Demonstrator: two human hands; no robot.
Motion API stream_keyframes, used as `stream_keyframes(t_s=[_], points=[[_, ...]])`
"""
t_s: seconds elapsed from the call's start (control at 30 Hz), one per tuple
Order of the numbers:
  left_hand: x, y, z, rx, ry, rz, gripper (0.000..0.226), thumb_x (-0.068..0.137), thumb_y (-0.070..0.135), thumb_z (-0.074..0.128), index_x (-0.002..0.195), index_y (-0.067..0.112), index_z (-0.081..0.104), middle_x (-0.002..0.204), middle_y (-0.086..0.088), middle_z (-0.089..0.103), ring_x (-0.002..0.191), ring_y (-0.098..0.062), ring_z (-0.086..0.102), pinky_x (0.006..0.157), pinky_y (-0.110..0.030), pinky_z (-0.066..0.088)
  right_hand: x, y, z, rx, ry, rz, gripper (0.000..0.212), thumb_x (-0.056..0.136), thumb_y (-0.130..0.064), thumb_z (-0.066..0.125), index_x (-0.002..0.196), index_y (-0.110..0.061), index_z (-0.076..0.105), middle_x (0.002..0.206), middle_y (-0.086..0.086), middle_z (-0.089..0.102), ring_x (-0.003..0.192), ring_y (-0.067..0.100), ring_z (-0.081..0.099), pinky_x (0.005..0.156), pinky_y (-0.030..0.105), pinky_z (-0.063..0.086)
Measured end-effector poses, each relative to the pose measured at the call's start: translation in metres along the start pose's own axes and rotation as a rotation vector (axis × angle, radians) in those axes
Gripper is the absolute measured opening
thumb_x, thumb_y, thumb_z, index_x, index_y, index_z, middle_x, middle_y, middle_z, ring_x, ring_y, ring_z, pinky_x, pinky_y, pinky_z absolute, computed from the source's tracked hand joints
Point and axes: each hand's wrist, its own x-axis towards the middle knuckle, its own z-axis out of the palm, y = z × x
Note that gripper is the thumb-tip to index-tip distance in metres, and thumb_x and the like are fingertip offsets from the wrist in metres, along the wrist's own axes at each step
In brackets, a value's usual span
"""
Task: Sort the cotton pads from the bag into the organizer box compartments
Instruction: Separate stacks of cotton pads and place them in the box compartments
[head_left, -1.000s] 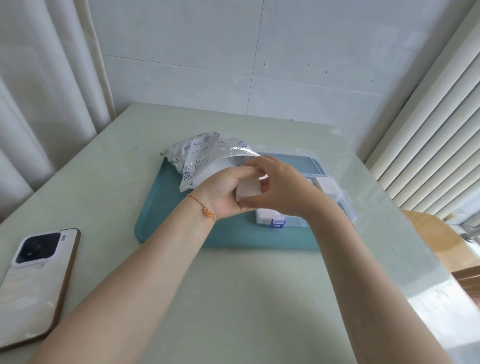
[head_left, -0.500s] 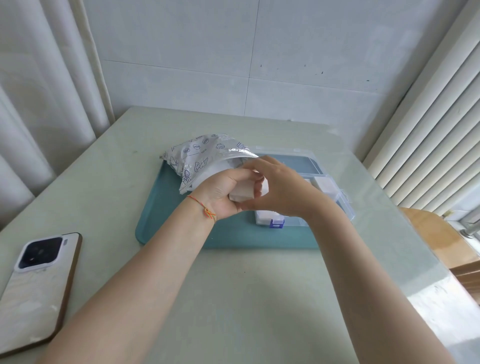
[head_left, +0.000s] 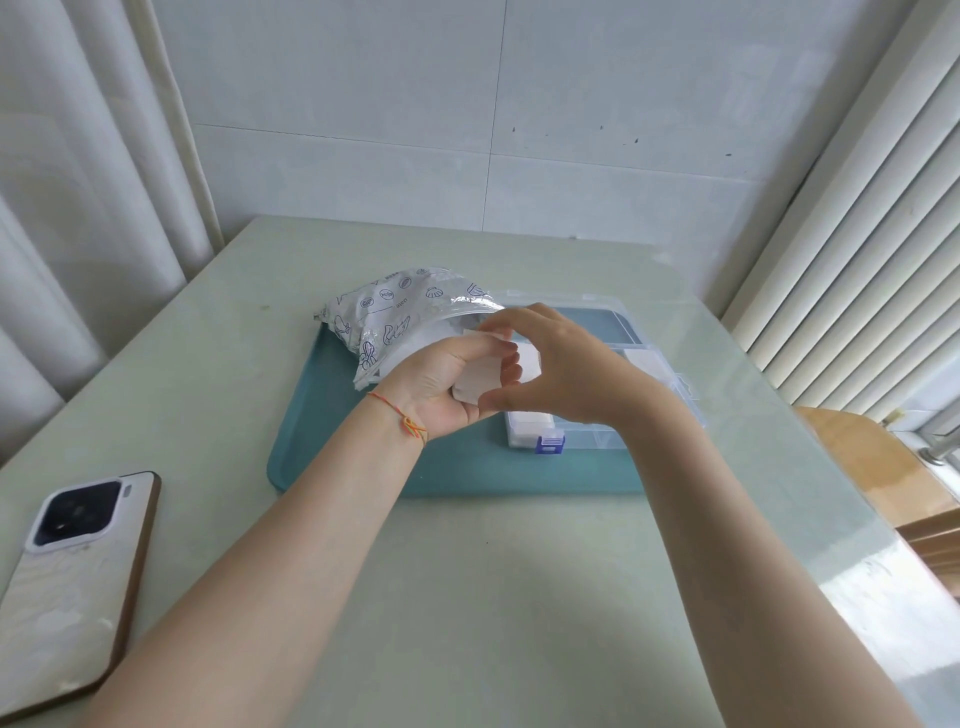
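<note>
Both hands meet over the teal tray (head_left: 332, 467). My left hand (head_left: 441, 387) has its fingers curled round a small stack of white cotton pads (head_left: 480, 382), held just above the tray's middle. My right hand (head_left: 561, 376) arches over the same stack, forefinger and thumb closing on its edges; whether it bears any weight I cannot tell. An orange string bracelet (head_left: 408, 421) sits on the left wrist. Behind the left hand the silver bag (head_left: 384, 317) lies on the tray's far-left part, mouth facing the hands, printed with blue shell and leaf icons; a short word is printed near the top but too small for me to read. The clear organizer box (head_left: 597, 441) stands on the tray's right side, lid open toward the wall, blue latch (head_left: 549, 445) at its near edge; white pads already fill the compartment by the latch and another further back. A phone (head_left: 72, 587) lies face down near the table's (head_left: 493, 597) left edge, no brand mark legible.
</note>
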Motion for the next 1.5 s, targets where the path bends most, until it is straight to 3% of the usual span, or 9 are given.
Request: stream_keyframes(t_s=[0.1, 0.23, 0.4, 0.57, 0.7, 0.83, 1.17, 1.33, 1.5], points=[[0.001, -0.001, 0.0, -0.018, 0.008, -0.001, 0.019, 0.086, 0.003, 0.063, 0.085, 0.022, 0.066, 0.087, 0.005, 0.058, 0.072, -0.009, 0.055, 0.067, -0.021, 0.049, 0.0, -0.003, 0.003, 0.007, 0.002, 0.0, 0.067, 0.071, -0.042, 0.082, 0.129, -0.034, 0.051, 0.12, -0.014, 0.048, 0.114, 0.008, 0.045, 0.098, 0.032, 0.041], [0.001, 0.0, 0.0, -0.032, -0.016, -0.01, 0.023, 0.072, 0.007, 0.069, 0.087, 0.023, 0.066, 0.092, 0.007, 0.057, 0.074, -0.008, 0.053, 0.064, -0.018, 0.049, 0.002, -0.007, 0.007, 0.025, 0.048, -0.015, 0.053, 0.076, -0.036, 0.08, 0.121, -0.027, 0.054, 0.115, -0.008, 0.049, 0.106, 0.011, 0.046, 0.088, 0.028, 0.04], [0.002, -0.003, 0.002, 0.016, -0.003, 0.043, 0.019, 0.089, 0.001, 0.057, 0.083, 0.019, 0.06, 0.079, 0.006, 0.053, 0.071, -0.008, 0.049, 0.058, -0.015, 0.046, 0.002, -0.008, 0.011, 0.001, 0.039, 0.004, 0.063, 0.071, -0.042, 0.081, 0.126, -0.028, 0.053, 0.117, -0.009, 0.049, 0.113, 0.012, 0.045, 0.101, 0.037, 0.041], [0.0, -0.002, 0.005, 0.069, 0.011, 0.046, 0.02, 0.091, 0.001, 0.054, 0.081, 0.017, 0.058, 0.068, 0.006, 0.051, 0.058, -0.005, 0.048, 0.053, -0.013, 0.042, 0.001, -0.009, 0.009, 0.002, 0.042, -0.017, 0.057, 0.072, -0.038, 0.08, 0.122, -0.032, 0.054, 0.116, -0.01, 0.048, 0.111, 0.012, 0.046, 0.102, 0.041, 0.041], [-0.002, 0.001, 0.002, 0.025, 0.01, -0.004, 0.014, 0.088, 0.004, 0.059, 0.088, 0.018, 0.064, 0.074, 0.002, 0.062, 0.063, -0.01, 0.063, 0.056, -0.021, 0.053, 0.0, -0.006, 0.004, 0.054, 0.021, -0.024, 0.059, 0.074, -0.033, 0.082, 0.125, -0.036, 0.053, 0.118, -0.009, 0.049, 0.11, 0.008, 0.047, 0.094, 0.029, 0.043], [-0.002, 0.001, 0.002, -0.005, 0.057, -0.024, 0.016, 0.09, 0.005, 0.061, 0.086, 0.02, 0.066, 0.08, 0.003, 0.061, 0.07, -0.011, 0.062, 0.058, -0.022, 0.054, 0.001, -0.002, 0.0, 0.096, 0.008, -0.022, 0.06, 0.074, -0.033, 0.083, 0.126, -0.035, 0.054, 0.121, -0.009, 0.049, 0.113, 0.007, 0.045, 0.084, 0.015, 0.037], [-0.001, 0.002, 0.0, -0.024, 0.054, -0.002, 0.016, 0.087, 0.009, 0.066, 0.085, 0.024, 0.065, 0.076, 0.01, 0.057, 0.06, -0.006, 0.052, 0.057, -0.018, 0.047, 0.003, 0.002, 0.006, 0.081, 0.026, -0.032, 0.064, 0.073, -0.037, 0.083, 0.128, -0.035, 0.051, 0.123, -0.008, 0.05, 0.119, 0.009, 0.044, 0.1, 0.034, 0.042], [0.001, 0.001, -0.001, -0.101, 0.016, 0.014, 0.02, 0.088, 0.002, 0.062, 0.091, 0.021, 0.063, 0.073, 0.008, 0.057, 0.059, -0.006, 0.052, 0.055, -0.016, 0.046, 0.003, -0.001, 0.007, 0.107, 0.078, -0.054, 0.069, 0.073, -0.037, 0.083, 0.132, -0.036, 0.048, 0.126, -0.009, 0.048, 0.122, 0.008, 0.044, 0.101, 0.029, 0.04], [0.002, 0.002, -0.003, -0.161, -0.032, -0.009, 0.014, 0.083, 0.001, 0.059, 0.09, 0.012, 0.063, 0.081, -0.003, 0.061, 0.074, -0.013, 0.061, 0.06, -0.02, 0.053, 0.004, -0.001, 0.007, 0.054, 0.086, -0.05, 0.056, 0.074, -0.033, 0.082, 0.124, -0.032, 0.057, 0.122, -0.009, 0.049, 0.118, 0.011, 0.047, 0.103, 0.036, 0.042]])
